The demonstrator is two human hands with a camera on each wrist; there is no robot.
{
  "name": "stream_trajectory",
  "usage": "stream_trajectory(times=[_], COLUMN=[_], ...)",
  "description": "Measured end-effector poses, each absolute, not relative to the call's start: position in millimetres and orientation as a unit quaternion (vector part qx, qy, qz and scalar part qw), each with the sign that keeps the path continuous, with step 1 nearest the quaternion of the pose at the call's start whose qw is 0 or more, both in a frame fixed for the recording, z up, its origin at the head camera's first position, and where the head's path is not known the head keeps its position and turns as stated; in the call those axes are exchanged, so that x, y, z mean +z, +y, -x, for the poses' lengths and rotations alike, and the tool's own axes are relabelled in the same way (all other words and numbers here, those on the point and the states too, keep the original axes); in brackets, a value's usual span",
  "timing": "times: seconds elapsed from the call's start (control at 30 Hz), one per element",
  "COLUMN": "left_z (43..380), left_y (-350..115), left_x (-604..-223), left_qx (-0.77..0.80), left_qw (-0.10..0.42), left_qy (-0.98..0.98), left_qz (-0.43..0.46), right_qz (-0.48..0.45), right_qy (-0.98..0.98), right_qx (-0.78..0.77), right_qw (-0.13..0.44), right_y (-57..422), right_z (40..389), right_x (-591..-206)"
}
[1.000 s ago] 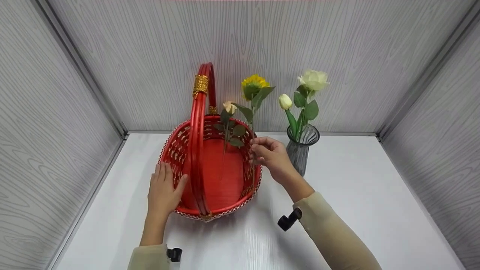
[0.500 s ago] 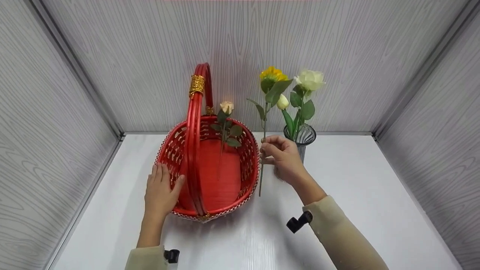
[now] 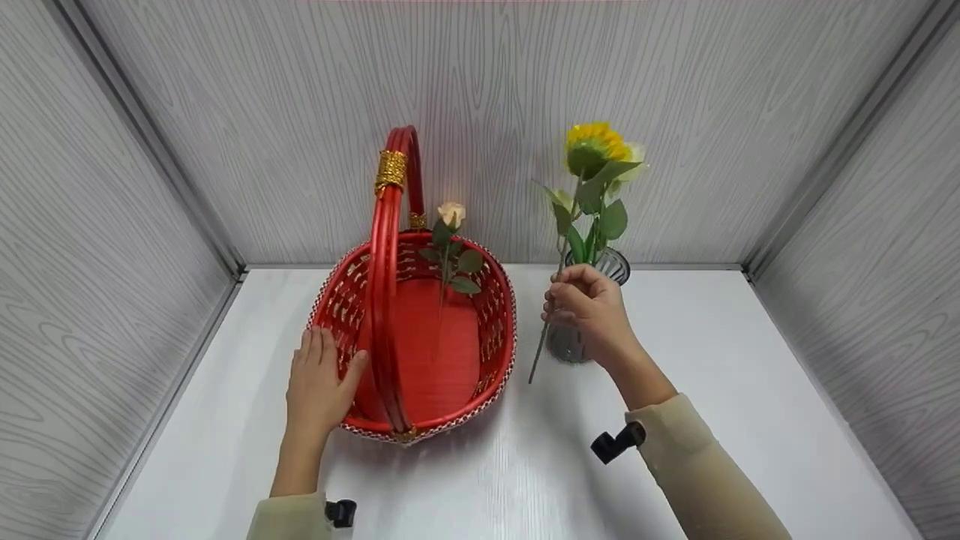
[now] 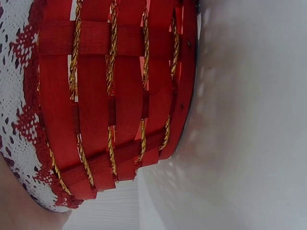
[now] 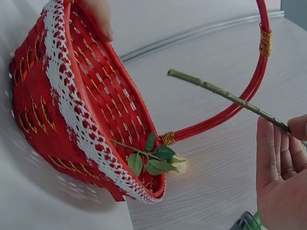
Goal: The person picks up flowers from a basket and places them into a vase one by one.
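Note:
My right hand (image 3: 596,307) pinches the thin stem of a yellow sunflower (image 3: 596,146) between thumb and fingers. The bloom stands above the hand, and the bare stem end points down toward the table between basket and vase. Behind this hand is a grey ribbed glass vase (image 3: 568,346), partly hidden, holding a white rose (image 3: 636,159) and a white tulip mostly covered by the sunflower. My left hand (image 3: 319,386) rests with straight fingers on the left rim of a red woven basket (image 3: 501,375). A peach rose (image 3: 451,215) leans inside the basket at its back.
The basket's tall red handle (image 3: 384,277) with gold wrapping arches over its left part. White table (image 3: 712,420) surrounds the basket and vase. Grey wood-grain panels (image 3: 300,90) stand at the back and both sides.
My right hand has carried the sunflower from above the basket's right rim to the right, so it now stands in front of the vase. My left hand stays on the rim.

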State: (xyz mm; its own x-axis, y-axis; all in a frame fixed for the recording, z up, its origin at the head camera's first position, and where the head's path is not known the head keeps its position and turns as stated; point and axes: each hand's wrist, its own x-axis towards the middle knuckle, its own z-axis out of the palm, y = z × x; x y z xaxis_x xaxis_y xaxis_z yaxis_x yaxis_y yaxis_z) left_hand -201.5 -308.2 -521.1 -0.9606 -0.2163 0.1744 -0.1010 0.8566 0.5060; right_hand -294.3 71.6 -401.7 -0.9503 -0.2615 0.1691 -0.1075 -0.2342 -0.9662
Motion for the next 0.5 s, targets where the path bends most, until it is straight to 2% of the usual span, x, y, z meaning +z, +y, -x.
stream_trajectory(times=[0.23,0.5], left_z=[202,201], left_y=[-308,-308], left_x=[-522,-521], left_qx=[-0.256,-0.262], left_qw=[0.114,0.119], left_qy=[-0.957,-0.955], left_qz=[-0.078,-0.076], right_qz=[0.131,0.108], right_qy=[0.640,0.665], right_qx=[-0.757,-0.739], right_qw=[0.011,-0.004], right_y=[89,110], right_z=[300,306], right_x=[-397,-393])
